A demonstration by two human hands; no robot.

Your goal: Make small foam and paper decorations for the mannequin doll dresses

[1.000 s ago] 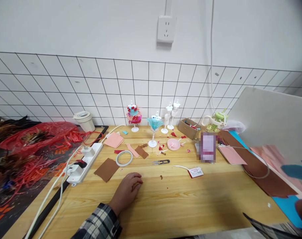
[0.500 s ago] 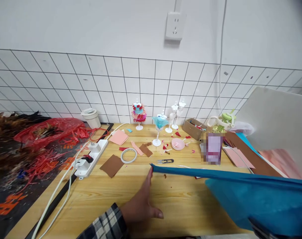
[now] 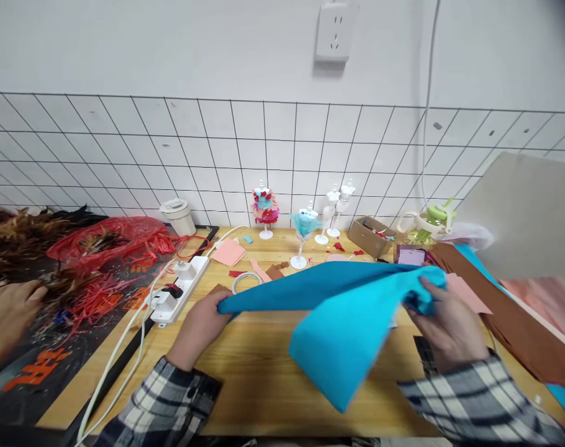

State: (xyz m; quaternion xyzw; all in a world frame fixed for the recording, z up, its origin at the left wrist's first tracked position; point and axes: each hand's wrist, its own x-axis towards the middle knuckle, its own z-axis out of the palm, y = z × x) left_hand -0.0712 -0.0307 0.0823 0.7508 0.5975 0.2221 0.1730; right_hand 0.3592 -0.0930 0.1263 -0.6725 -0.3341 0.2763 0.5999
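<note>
A bright blue sheet [image 3: 343, 335] of soft cloth or paper stretches between my two hands above the wooden table. My left hand [image 3: 201, 323] is closed on its folded, narrow left end. Its bunched right end is gripped by my right hand [image 3: 450, 320], and a wide pointed flap hangs down in the middle. Behind the sheet stands a small white dress form [image 3: 300, 245] with a turquoise ruffle. A second form [image 3: 265, 208] wears red, pink and blue ruffles. Two bare white forms [image 3: 333, 211] are beside them. A tape roll [image 3: 246, 282] is partly covered by the sheet.
On the left lie a white power strip [image 3: 180, 292] with cables, a red plastic bag [image 3: 105, 242] and feathers. Another person's hand [image 3: 10, 316] is at the left edge. A cardboard box [image 3: 370, 236], a jug [image 3: 424, 226] and brown sheets [image 3: 519, 323] occupy the right.
My left hand has moved left and down, now closed on the sheet's end. My right hand has come into view with the sheet. The other person's hand shows more at left.
</note>
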